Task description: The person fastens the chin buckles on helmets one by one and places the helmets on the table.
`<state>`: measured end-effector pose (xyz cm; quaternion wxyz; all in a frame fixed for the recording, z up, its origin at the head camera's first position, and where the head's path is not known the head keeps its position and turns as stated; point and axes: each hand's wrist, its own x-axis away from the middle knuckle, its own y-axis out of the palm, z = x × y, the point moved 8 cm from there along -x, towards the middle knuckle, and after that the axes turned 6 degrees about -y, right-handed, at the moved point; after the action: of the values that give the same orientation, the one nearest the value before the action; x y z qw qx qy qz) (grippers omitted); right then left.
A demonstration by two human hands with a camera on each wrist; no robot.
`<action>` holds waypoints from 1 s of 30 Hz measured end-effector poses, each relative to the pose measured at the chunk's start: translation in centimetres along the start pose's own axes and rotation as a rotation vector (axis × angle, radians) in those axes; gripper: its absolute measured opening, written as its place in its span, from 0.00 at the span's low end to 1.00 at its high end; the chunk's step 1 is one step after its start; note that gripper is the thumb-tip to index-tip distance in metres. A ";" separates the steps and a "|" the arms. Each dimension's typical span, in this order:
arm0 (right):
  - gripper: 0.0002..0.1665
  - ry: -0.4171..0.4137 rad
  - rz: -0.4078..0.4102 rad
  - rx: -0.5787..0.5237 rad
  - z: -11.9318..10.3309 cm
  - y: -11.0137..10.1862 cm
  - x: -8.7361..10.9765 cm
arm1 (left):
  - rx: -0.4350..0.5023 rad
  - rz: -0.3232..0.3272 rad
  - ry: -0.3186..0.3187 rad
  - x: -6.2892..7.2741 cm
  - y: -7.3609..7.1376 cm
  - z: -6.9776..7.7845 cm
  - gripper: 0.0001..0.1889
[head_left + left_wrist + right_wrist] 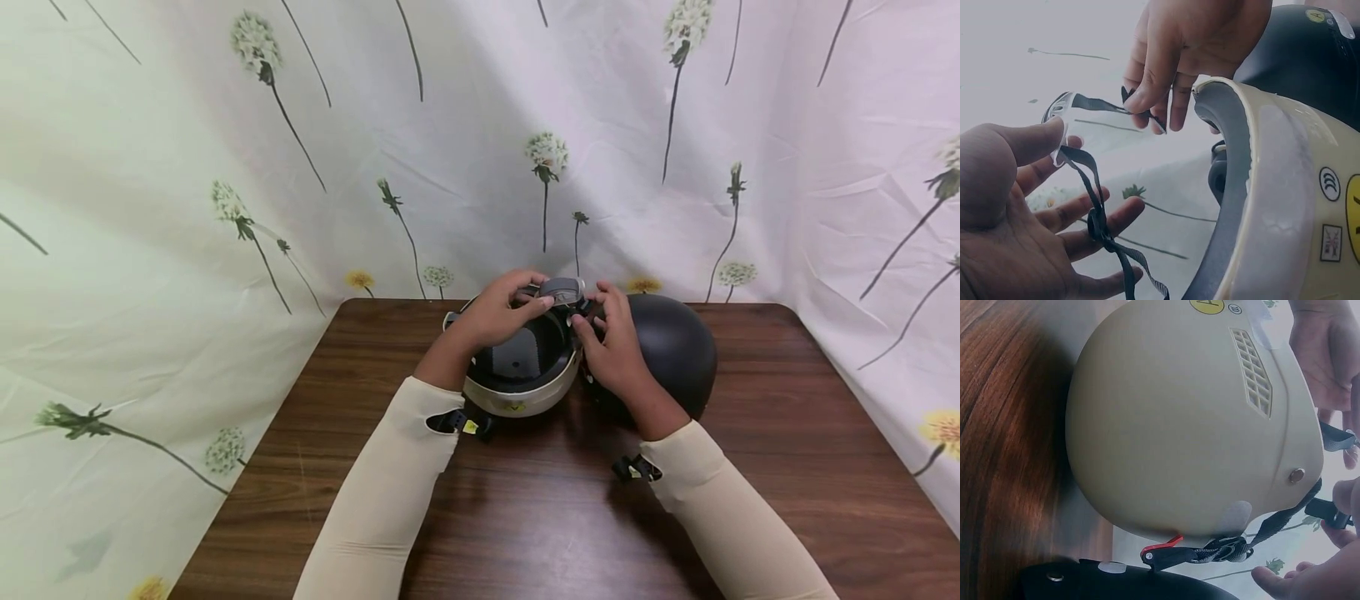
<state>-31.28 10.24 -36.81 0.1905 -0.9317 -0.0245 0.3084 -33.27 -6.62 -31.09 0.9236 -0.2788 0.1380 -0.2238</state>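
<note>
A cream helmet (525, 402) lies upside down, its dark padded inside facing up. Over its far rim my left hand (491, 312) pinches a clear-edged chin cup (1057, 122) between thumb and fingers. A black strap (1099, 104) runs from the cup to my right hand (617, 348). That hand pinches the strap's end, where a black buckle piece (1329, 514) shows between thumb and fingers. More strap, with a slider (1094, 225), hangs across the fingers of my left hand. On the helmet's side a black clip with a red tab (1169, 550) dangles from another strap.
A black helmet (678, 354) sits dome up close to the cream one's right side, under my right forearm. Both stand on a brown wooden table (525, 517). Behind the table's far edge hangs a white curtain (480, 183) with a flower print.
</note>
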 end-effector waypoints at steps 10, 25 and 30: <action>0.21 -0.079 0.052 0.045 -0.5 -0.3 0.2 | 0.011 0.013 -0.071 1.0 -0.6 -1.7 0.20; 0.26 -0.085 0.024 0.097 -1.6 -0.8 0.1 | -0.083 -0.035 -0.149 2.0 -0.2 -4.1 0.19; 0.28 -0.114 -0.011 0.139 -1.8 -0.6 -0.1 | -0.103 -0.044 -0.082 1.9 0.1 -3.8 0.21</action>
<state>-30.26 10.17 -35.28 0.2548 -0.8970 -0.0189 0.3607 -33.06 -9.17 -34.49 0.9078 -0.3378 0.1052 -0.2252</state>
